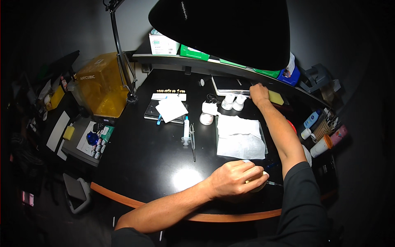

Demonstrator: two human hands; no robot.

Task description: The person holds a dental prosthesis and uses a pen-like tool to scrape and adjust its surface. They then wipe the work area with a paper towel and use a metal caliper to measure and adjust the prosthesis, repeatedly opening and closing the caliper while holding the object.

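Observation:
My left hand [236, 178] is closed above the near edge of the desk. Its fingers wrap round a small pale yellowish thing [257, 181], mostly hidden. At the far side my right hand [259, 94] reaches down between a black notebook [231, 84] and a yellow sticky-note pad [276, 98]. The fingers bend away from view, so I cannot make out a hold. Just left of it stand two small white bottles [238, 103]. Folded white paper towels [240, 142] lie between my hands. A syringe [186, 131] with a blue tip lies beside metal tweezers [192, 142].
A tooth shade guide [169, 96] and a white paper pad [171, 109] lie back left. A white jar [206, 118] stands mid-desk. A black lamp shade [226, 29] hangs overhead. Bottles and an orange-lidded tub [321, 147] line the right side; an amber cover [101, 84] stands left.

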